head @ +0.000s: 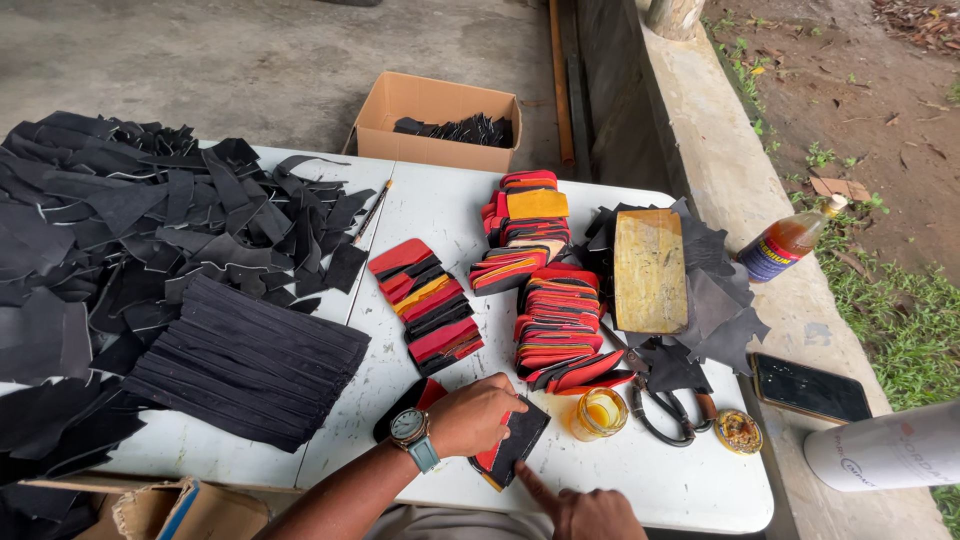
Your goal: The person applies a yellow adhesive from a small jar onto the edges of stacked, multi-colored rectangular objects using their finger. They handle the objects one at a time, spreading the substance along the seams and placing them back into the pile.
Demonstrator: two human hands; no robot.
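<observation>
Black-and-red leather piece (515,445) lay on the white tabletop (660,480) beside the glue jar (598,412), left hand (478,415) clamped on it, right hand (590,512) fingertip touching its edge, other fingers curled.

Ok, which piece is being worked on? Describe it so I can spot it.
Start at the white table and go to its near edge, left of the small glass jar. There the left hand presses down a flat black piece with a red edge. Unlike the stacked red-and-black pieces behind, it lies alone.
</observation>
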